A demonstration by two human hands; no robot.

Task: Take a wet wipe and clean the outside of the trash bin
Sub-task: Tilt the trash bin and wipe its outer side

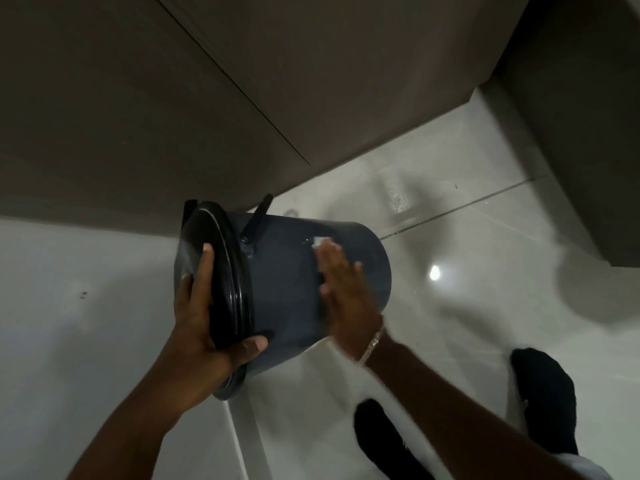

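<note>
My left hand [204, 327] clamps the black lid [211, 271] end of the trash bin [287, 292], thumb over the rim, holding the bin tipped sideways above the tiled floor [485, 306]. My right hand [343, 289] lies flat and open, pressing a wet wipe [320, 241] against the grey side wall. Wiping is underway; how much of the outside remains uncleaned cannot be determined.

one trash bin [287, 282], one wet wipe [320, 241], two hands [199, 327]
</note>
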